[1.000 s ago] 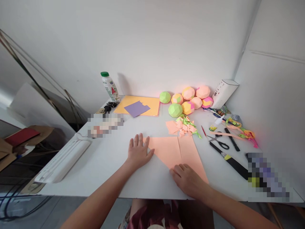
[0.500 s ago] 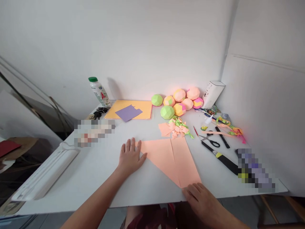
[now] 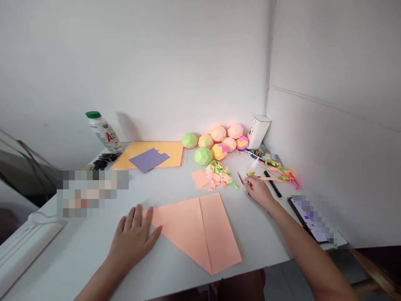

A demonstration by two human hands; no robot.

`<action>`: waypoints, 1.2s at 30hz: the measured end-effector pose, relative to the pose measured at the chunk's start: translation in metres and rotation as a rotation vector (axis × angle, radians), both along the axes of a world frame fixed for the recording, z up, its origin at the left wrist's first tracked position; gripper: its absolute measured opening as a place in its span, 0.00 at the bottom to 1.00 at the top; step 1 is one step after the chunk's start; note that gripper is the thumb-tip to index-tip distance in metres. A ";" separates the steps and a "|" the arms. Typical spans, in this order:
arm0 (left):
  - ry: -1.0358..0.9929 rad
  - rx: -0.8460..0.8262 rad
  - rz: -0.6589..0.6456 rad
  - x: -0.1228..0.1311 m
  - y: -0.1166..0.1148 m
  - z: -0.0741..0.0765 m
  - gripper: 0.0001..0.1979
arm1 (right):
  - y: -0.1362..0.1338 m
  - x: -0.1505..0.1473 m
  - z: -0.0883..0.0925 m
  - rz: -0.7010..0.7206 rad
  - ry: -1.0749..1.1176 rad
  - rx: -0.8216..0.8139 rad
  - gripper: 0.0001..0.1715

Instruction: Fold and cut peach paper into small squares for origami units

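Observation:
A folded peach sheet of paper (image 3: 183, 223) lies on the white table, with a crease line running down it. My left hand (image 3: 133, 230) rests flat with fingers spread, its fingertips at the paper's left corner. My right hand (image 3: 260, 191) is off the paper, over the spot where the scissors lay, beside a red pen-like stick (image 3: 240, 178) and a small glue bottle (image 3: 252, 168). Its fingers are curled, and what they grip is hidden. The scissors and the black and yellow utility knife are mostly covered by the hand and forearm.
Peach and green paper scraps (image 3: 216, 175) lie beyond the sheet. Several faceted paper balls (image 3: 203, 156) sit by the wall. A purple piece (image 3: 148, 160) lies on orange sheets (image 3: 175, 154). Around them are a bottle (image 3: 105, 133), black marker (image 3: 273, 184), phone (image 3: 308, 219) and white device (image 3: 29, 251).
My right hand has left the paper's near right corner and moved forward and right to the tools. My left hand stays on the left corner. The view has turned right.

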State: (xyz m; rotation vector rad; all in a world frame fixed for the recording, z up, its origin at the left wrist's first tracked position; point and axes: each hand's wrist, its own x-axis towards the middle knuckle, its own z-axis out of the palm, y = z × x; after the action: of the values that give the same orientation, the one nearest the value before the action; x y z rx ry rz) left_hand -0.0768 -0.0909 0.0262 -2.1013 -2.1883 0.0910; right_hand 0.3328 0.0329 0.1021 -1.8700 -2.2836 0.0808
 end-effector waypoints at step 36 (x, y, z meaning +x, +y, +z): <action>-0.066 0.341 -0.060 0.019 -0.016 0.024 0.20 | -0.064 -0.168 -0.041 0.932 0.346 0.346 0.25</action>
State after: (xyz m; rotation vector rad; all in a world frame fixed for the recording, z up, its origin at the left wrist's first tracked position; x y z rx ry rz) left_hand -0.0576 -0.1073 0.0498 -1.9976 -1.9997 -0.3365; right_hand 0.1645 -0.0309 0.0608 -0.4842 -2.4820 0.1127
